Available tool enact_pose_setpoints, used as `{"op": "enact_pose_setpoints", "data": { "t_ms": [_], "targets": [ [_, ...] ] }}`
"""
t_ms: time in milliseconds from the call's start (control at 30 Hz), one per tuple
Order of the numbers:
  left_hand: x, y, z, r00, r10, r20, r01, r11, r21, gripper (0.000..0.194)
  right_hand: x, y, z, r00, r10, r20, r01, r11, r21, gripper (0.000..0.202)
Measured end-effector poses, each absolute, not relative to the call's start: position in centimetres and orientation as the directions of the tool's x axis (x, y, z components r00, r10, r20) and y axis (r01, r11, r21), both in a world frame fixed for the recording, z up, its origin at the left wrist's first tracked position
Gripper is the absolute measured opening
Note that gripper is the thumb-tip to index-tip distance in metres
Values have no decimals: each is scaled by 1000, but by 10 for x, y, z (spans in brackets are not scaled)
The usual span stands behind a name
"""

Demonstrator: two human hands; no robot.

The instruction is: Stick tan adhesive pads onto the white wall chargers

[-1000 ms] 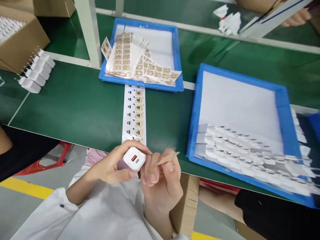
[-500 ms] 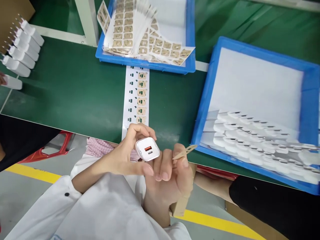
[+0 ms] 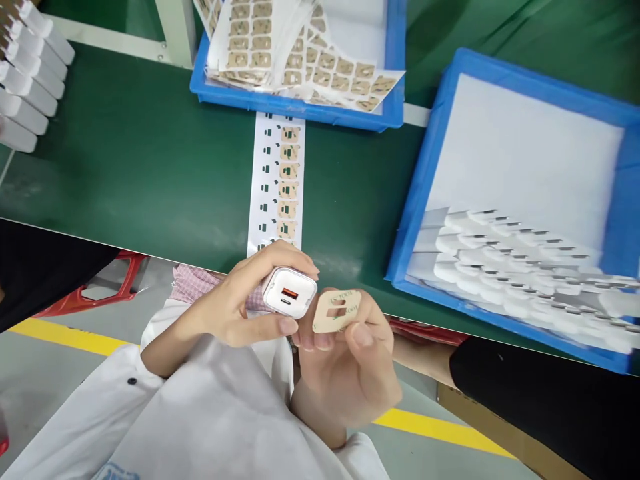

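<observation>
- My left hand (image 3: 225,307) is curled around a white block (image 3: 290,293), forefinger over the top and thumb below, its two-slotted end turned up toward me.
- That block looks like hard, smooth plastic: light, I'd guess, stiff and a bit slippery, so the side walls are the place to grip, leaving the slotted end uncovered.
- My right hand (image 3: 350,360) has a tan patch (image 3: 345,319) pinched at its lower right edge, thumb in front and fingers behind.
- The patch seems thin, nearly weightless and easy to crease (its two cut-outs leave narrow bridges), so I'd keep to the rim; whether its back is sticky I can't tell.
- Patch and block sit side by side above my lap; I can't make out if they touch.
- Beyond my hands, a strip of similar patches (image 3: 267,207) lies on the green table (image 3: 135,180).
</observation>
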State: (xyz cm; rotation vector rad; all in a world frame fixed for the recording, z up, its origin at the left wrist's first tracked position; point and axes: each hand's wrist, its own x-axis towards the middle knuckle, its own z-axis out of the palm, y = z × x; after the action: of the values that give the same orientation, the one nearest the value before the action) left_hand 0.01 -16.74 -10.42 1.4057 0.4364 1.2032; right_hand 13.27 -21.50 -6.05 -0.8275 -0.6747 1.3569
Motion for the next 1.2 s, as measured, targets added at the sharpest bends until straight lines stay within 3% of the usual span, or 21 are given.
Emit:
{"op": "enact_pose_setpoints", "data": {
  "t_ms": [233, 567, 667, 800, 967, 1100, 1200],
  "targets": [
    [6, -172, -100, 376, 818, 436, -348, -312, 884, 56, 125, -219, -61, 145, 989, -37, -536, 47, -843, 27],
    [1, -173, -107, 342, 834, 432, -227, -373, 900, 49, 123, -221, -66, 245, 969, 20, -525, 150, -838, 21],
    [5, -174, -110, 290, 879, 378, -218, -324, 921, 48, 125, -221, -66, 263, 964, -38, -560, 121, -819, 21],
    [17, -180, -108, 154, 957, 246, -392, -170, 904, 39, 116, -223, -66, 250, 965, -73, -594, 93, -799, 24],
    [15, -190, -102, 367, 929, 36, -460, 148, 876, 59, 110, -216, -70, 410, 911, -50, -514, 185, -837, 38],
    [15, -189, -104, 383, 920, 83, -391, 80, 917, 42, 122, -208, -71, 508, 858, -77, -486, 212, -847, 44],
    [21, -190, -103, 379, 919, 106, -343, 34, 939, 44, 129, -209, -70, 523, 849, -72, -475, 221, -852, 46]
  ]
}}
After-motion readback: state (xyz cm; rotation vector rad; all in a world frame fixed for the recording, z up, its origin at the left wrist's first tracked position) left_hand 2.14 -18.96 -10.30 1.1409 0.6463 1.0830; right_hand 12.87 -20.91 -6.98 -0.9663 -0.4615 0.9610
